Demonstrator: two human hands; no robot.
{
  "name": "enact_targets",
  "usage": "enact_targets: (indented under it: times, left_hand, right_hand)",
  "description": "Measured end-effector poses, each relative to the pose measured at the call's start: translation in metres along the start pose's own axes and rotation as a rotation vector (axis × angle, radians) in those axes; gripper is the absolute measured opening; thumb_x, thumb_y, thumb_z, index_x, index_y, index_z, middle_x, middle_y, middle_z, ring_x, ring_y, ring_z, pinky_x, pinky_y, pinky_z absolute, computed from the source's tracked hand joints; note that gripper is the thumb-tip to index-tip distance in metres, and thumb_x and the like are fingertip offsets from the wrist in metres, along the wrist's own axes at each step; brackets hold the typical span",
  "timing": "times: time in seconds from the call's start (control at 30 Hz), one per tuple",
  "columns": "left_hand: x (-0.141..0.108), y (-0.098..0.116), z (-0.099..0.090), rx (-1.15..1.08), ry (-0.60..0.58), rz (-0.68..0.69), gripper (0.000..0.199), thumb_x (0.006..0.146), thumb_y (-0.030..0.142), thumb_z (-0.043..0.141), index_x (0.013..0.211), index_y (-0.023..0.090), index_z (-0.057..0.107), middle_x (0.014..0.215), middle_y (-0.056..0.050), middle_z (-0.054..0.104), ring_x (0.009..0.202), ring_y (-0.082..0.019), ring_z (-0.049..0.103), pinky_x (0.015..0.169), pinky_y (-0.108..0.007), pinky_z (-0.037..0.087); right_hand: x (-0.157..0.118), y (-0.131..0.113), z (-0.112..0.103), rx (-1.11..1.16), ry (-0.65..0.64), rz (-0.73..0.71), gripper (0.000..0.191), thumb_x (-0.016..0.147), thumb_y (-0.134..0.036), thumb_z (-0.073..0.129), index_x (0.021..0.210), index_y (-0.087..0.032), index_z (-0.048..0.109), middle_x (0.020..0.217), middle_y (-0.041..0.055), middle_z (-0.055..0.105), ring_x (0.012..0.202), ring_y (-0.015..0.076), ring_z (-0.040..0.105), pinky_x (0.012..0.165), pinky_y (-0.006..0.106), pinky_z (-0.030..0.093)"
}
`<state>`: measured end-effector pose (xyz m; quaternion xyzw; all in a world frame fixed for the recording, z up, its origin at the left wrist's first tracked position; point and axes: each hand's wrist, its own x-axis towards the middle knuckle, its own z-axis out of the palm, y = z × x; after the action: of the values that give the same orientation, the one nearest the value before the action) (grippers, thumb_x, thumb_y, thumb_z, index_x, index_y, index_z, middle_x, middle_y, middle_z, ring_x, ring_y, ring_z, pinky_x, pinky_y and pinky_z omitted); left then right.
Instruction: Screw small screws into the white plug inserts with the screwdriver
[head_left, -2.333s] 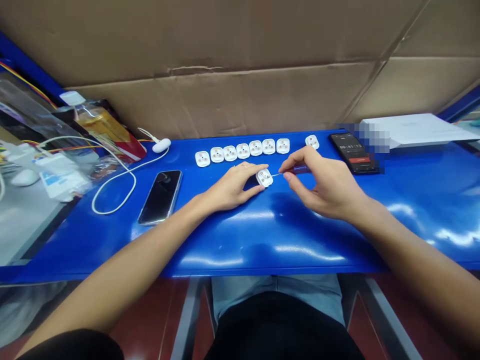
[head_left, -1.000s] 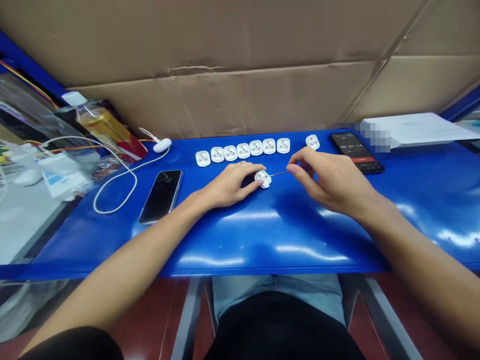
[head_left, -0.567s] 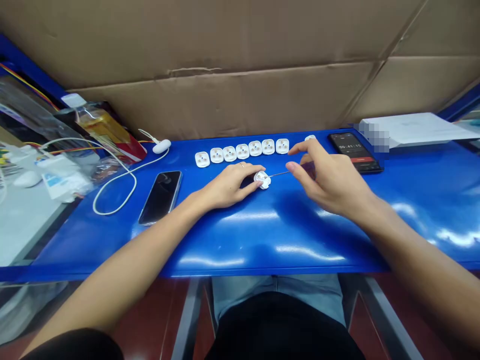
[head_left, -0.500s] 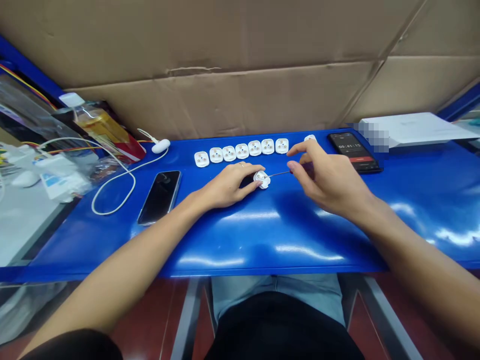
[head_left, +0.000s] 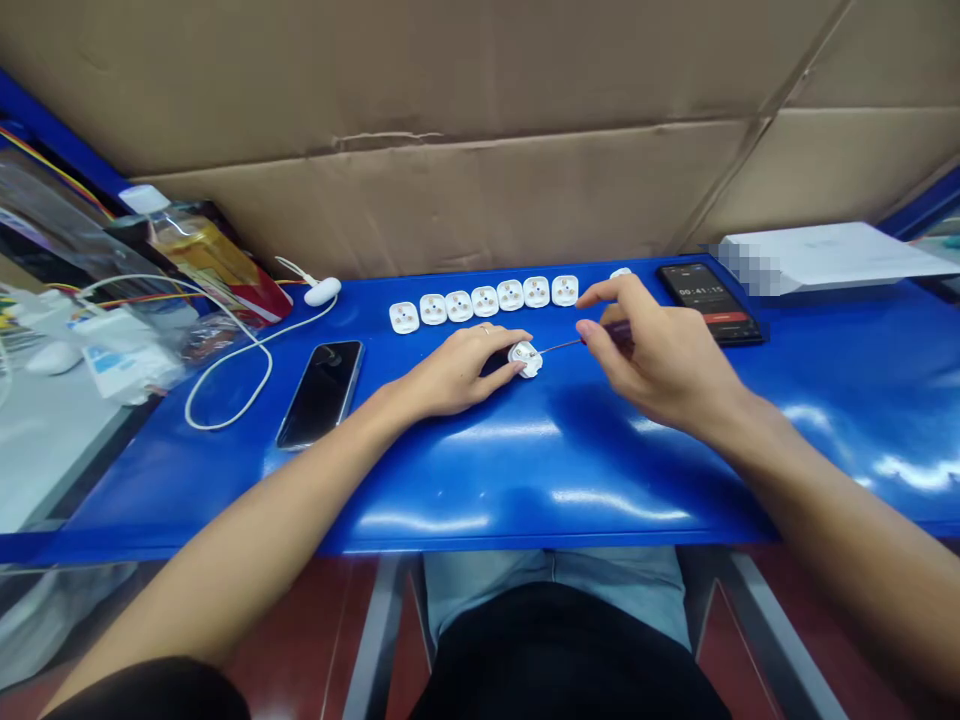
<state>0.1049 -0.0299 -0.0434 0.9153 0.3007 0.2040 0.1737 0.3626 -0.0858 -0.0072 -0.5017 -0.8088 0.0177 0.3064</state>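
Observation:
Between the thumb and fingers of my left hand (head_left: pixel 471 372) is a small white plug housing (head_left: pixel 529 362) with metal parts inside, held at the blue tabletop. My right hand (head_left: pixel 660 350) grips the dark reddish handle of a screwdriver (head_left: pixel 561 346), mostly hidden by the fingers. Its thin metal shaft points left, and the tip meets the right side of the housing. Behind my hands, several similar white plug housings (head_left: pixel 484 301) lie in a row. One more white piece (head_left: pixel 620 272) shows partly behind my right hand.
A phone (head_left: pixel 321 392) lies left of my left forearm, beside a looped white cable (head_left: pixel 259 345). A bottle (head_left: pixel 191 250) leans at the back left. Another phone (head_left: pixel 711 300) with a timer and a white box (head_left: pixel 840 252) are at right. Cardboard (head_left: pixel 487 200) lines the back.
The fingers of my right hand have shifted slightly around the screwdriver, so more of its handle shows. My left hand and the plug housing keep nearly the same place.

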Motion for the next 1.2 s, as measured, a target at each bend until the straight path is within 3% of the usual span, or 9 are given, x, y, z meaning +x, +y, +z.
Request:
enact_targets:
  times: [0.2, 0.33, 0.43, 0.6, 0.7, 0.87, 1.07, 1.2]
  left_hand:
    - [-0.0007, -0.0022, 0.0011, 0.004, 0.008, 0.009, 0.04, 0.106, 0.034, 0.056, 0.141, 0.017, 0.065, 0.129, -0.012, 0.075, 0.114, -0.027, 0.072, 0.101, -0.041, 0.056]
    - [-0.0005, -0.0019, 0.0005, 0.004, 0.001, 0.017, 0.039, 0.107, 0.034, 0.056, 0.142, 0.018, 0.064, 0.133, -0.012, 0.074, 0.119, -0.027, 0.071, 0.104, -0.041, 0.055]
    - [-0.0002, -0.0009, 0.0, 0.007, -0.002, 0.019, 0.039, 0.107, 0.034, 0.056, 0.141, 0.017, 0.064, 0.135, -0.012, 0.073, 0.121, -0.027, 0.07, 0.105, -0.041, 0.055]
    - [-0.0003, -0.0013, 0.0008, 0.004, 0.003, 0.02, 0.04, 0.107, 0.033, 0.057, 0.142, 0.016, 0.064, 0.133, -0.012, 0.074, 0.118, -0.028, 0.071, 0.103, -0.043, 0.056]
    - [-0.0003, -0.0015, 0.0004, 0.001, 0.001, 0.013, 0.04, 0.107, 0.034, 0.056, 0.142, 0.016, 0.064, 0.132, -0.013, 0.074, 0.117, -0.028, 0.071, 0.102, -0.042, 0.056]
    - [0.0001, -0.0004, -0.001, 0.018, -0.013, 0.014, 0.04, 0.108, 0.034, 0.055, 0.142, 0.015, 0.064, 0.134, -0.013, 0.074, 0.12, -0.028, 0.07, 0.105, -0.041, 0.055]
    - [-0.0009, -0.0013, -0.0003, 0.011, -0.008, 0.016, 0.041, 0.107, 0.035, 0.056, 0.143, 0.016, 0.063, 0.135, -0.012, 0.073, 0.121, -0.027, 0.071, 0.105, -0.04, 0.055]
    - [-0.001, -0.002, -0.0002, -0.003, -0.007, 0.023, 0.04, 0.107, 0.033, 0.056, 0.143, 0.017, 0.063, 0.134, -0.012, 0.074, 0.119, -0.027, 0.071, 0.104, -0.042, 0.055]
  right_hand:
    - [-0.0001, -0.0006, -0.0031, 0.073, -0.067, -0.107, 0.029, 0.094, -0.023, 0.06, 0.123, -0.02, 0.056, 0.111, 0.0126, 0.073, 0.092, 0.0278, 0.074, 0.077, 0.039, 0.057]
    - [-0.0005, -0.0003, -0.003, 0.017, -0.053, -0.029, 0.023, 0.102, -0.037, 0.058, 0.119, -0.022, 0.058, 0.092, 0.0076, 0.075, 0.077, 0.0271, 0.073, 0.07, 0.038, 0.053]
    - [-0.0009, -0.0006, -0.0024, -0.013, -0.048, -0.031, 0.023, 0.103, -0.032, 0.053, 0.125, -0.024, 0.057, 0.084, 0.0041, 0.074, 0.071, 0.026, 0.072, 0.068, 0.036, 0.05]
    - [-0.0016, -0.0035, -0.0046, 0.071, -0.046, -0.071, 0.041, 0.095, -0.024, 0.057, 0.135, -0.023, 0.051, 0.098, 0.0066, 0.075, 0.087, 0.0281, 0.075, 0.075, 0.038, 0.055]
    - [-0.0015, -0.0033, -0.0053, 0.072, -0.059, -0.036, 0.037, 0.097, -0.03, 0.058, 0.133, -0.022, 0.051, 0.102, 0.0084, 0.075, 0.088, 0.0285, 0.075, 0.076, 0.038, 0.055]
    - [-0.001, -0.0012, -0.0039, -0.001, -0.063, -0.007, 0.025, 0.105, -0.036, 0.052, 0.126, -0.024, 0.054, 0.083, 0.0035, 0.073, 0.068, 0.0244, 0.069, 0.066, 0.036, 0.049]
    - [-0.0014, -0.0017, -0.0035, 0.094, -0.037, -0.126, 0.031, 0.095, -0.023, 0.057, 0.126, -0.024, 0.052, 0.103, 0.0079, 0.073, 0.084, 0.025, 0.072, 0.075, 0.038, 0.056]
    - [-0.0009, -0.0011, -0.0036, 0.068, -0.024, -0.069, 0.031, 0.097, -0.031, 0.06, 0.125, -0.023, 0.054, 0.104, 0.0095, 0.073, 0.085, 0.0275, 0.073, 0.073, 0.039, 0.056]
